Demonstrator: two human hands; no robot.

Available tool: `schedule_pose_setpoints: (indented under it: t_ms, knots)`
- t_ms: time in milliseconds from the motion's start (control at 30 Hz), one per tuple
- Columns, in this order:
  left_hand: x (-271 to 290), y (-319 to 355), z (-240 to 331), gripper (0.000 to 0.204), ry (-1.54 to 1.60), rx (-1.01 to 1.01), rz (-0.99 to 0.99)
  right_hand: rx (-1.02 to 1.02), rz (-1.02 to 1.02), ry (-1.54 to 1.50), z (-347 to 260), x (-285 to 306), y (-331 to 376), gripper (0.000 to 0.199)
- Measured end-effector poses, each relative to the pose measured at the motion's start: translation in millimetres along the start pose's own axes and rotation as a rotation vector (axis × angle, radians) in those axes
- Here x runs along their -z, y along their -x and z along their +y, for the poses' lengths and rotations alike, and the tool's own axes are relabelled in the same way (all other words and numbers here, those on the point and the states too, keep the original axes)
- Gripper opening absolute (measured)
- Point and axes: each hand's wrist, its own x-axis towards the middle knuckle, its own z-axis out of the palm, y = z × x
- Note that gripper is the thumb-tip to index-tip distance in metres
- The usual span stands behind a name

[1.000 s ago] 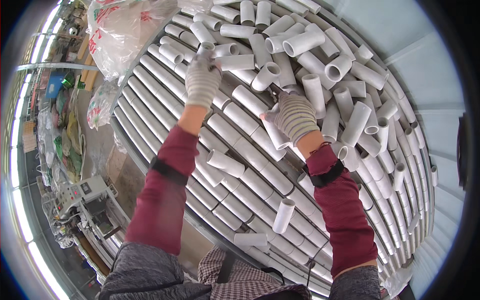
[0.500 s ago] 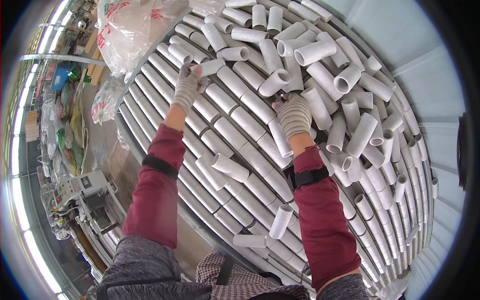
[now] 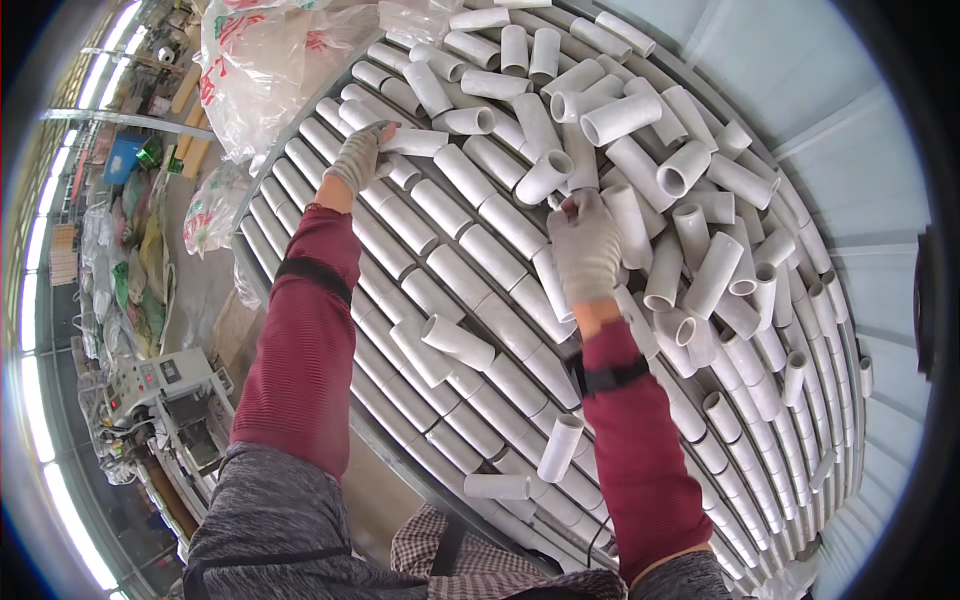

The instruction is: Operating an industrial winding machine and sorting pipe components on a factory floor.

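Note:
My left hand [image 3: 356,162], in a striped knit glove, is closed around the left end of a whitish tube [image 3: 418,142]. That tube lies nearly level just above the rows. Over the right part of the rows, my right hand [image 3: 586,245], gloved alike, has its fingers curled and pressed together beside a tilted tube [image 3: 546,177]. A small pale tip shows at its fingertips; what it belongs to, I cannot make out. Below this hand, a tube [image 3: 553,283] slants next to the palm.
Rows of whitish tubes [image 3: 486,303] cover the sloping rack, with loose tubes [image 3: 716,276] heaped on its right. A corrugated wall [image 3: 800,80] rises behind. Clear plastic bags [image 3: 262,85] hang past the rack's left edge. A control box [image 3: 165,375] stands lower left.
My left hand has shifted slightly left and down, and its tube has swung from an upward slant to nearly level. My right hand has turned, showing more of its back, and moved slightly down.

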Motion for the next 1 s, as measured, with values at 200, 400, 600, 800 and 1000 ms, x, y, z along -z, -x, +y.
schedule_pose_setpoints:
  t_ms: [200,400,600,800,1000]
  knots:
    - [-19,-21,-11,0.047,-0.447,-0.133,-0.092,0.134,-0.522,-0.844,-3,104,-8,0.023]
    - [-74,6,29,0.038,-1.808,-0.361,0.155,0.889,-0.094,-0.166,-54,114,-87,0.040]
    - [-115,28,16,0.051,-1.461,-0.910,0.043,0.904,-0.330,1.029,-39,1,-55,0.037]
    - [-104,15,-12,0.062,-1.524,-0.949,0.181,0.478,-0.258,0.787,-29,17,-22,0.028]
    - [-102,15,-2,0.060,-1.428,-0.732,0.391,0.563,-0.031,0.736,-3,-28,3,0.041]
